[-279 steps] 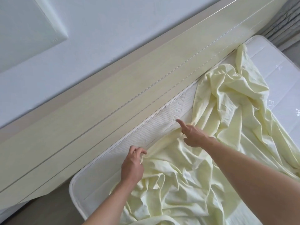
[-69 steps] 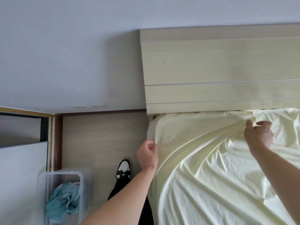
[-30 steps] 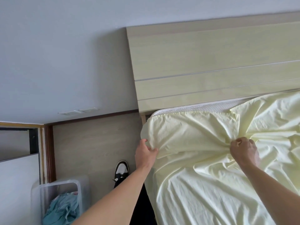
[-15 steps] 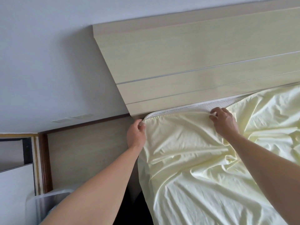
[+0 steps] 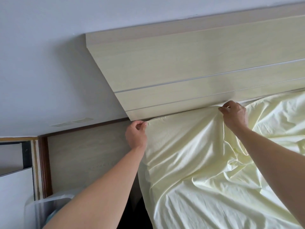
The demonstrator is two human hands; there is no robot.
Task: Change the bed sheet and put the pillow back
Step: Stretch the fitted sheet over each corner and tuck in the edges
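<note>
pale yellow bed sheet [image 5: 206, 162] spread over the bed, top edge along the headboard [image 5: 189, 71], wrinkled, folds fanning out from the grip, left hand [image 5: 136, 135] pinching the corner, right hand [image 5: 234, 114] pinching the top edge at the headboard base

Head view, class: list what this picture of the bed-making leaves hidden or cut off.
- Mattress: covered by the yellow sheet.
- Pillow: none in view.
- Bed's right side and foot: cut off by the frame edges.
- Clear bin: cut off at the bottom, partly behind the left hand's forearm.
</note>
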